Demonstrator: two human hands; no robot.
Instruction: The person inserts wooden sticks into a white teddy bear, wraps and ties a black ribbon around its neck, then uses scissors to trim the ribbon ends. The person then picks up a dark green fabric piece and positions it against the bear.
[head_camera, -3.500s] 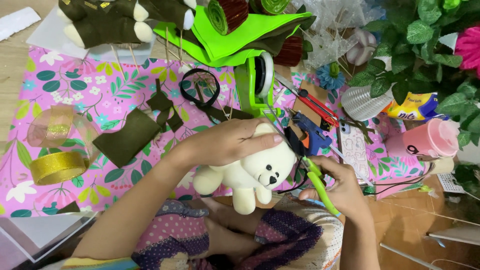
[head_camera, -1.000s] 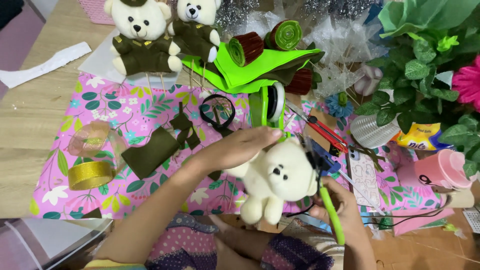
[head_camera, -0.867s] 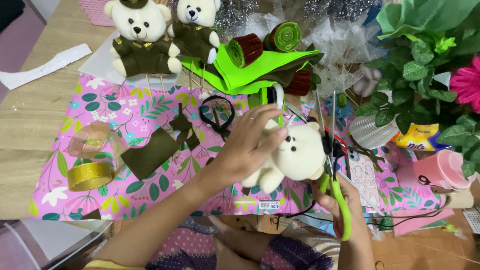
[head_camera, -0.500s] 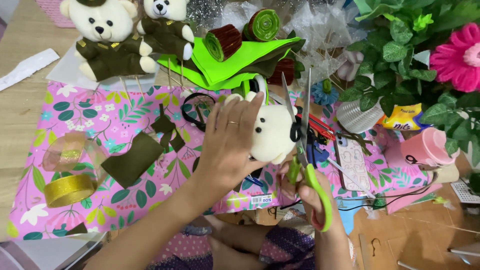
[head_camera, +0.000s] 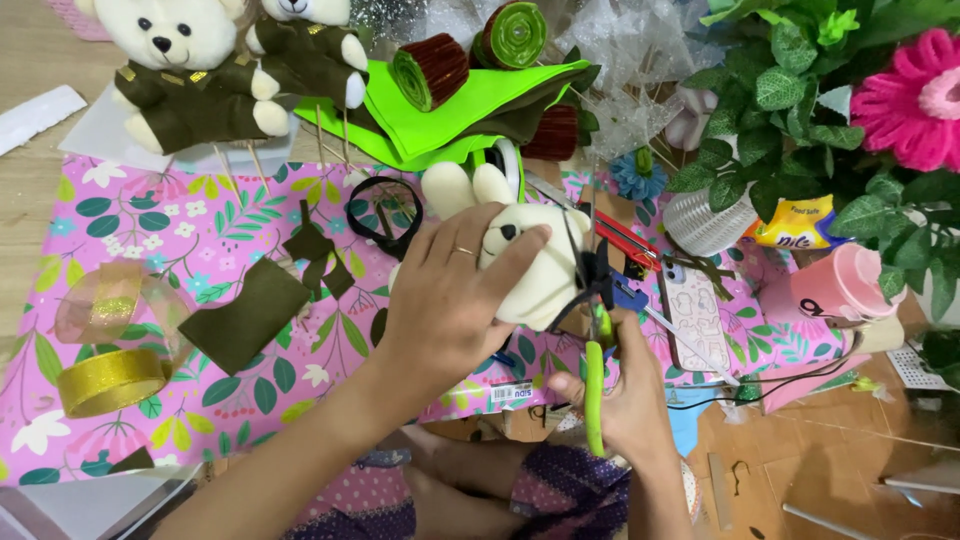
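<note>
— Since a moment ago the cream teddy bear (head_camera: 520, 265) has been turned further over and lifted off the pink floral paper (head_camera: 150, 260); the left hand (head_camera: 445, 300) wraps more of its body than before.

— And the fingers?

— Left fingers (head_camera: 510, 252) are clamped around the bear, thumb across its face side, legs pointing up and away toward the green felt (head_camera: 450, 110). The right hand (head_camera: 625, 400) is closed through the handle of the green scissors (head_camera: 596, 370), gripping them firmly.

— Which way does the bear lie from the scissors?

— Just left of the blades. Its long axis runs roughly up the view, slightly tilted, and the scissors run nearly parallel, tips up beside the bear's right flank, touching or almost; I cannot tell which. Whether the blades are parted is also unclear.

— Nearer hand?

— The left already holds it; the right only brings the tool alongside. Two dressed bears (head_camera: 200, 70) sit well apart at the bench's far edge.
</note>
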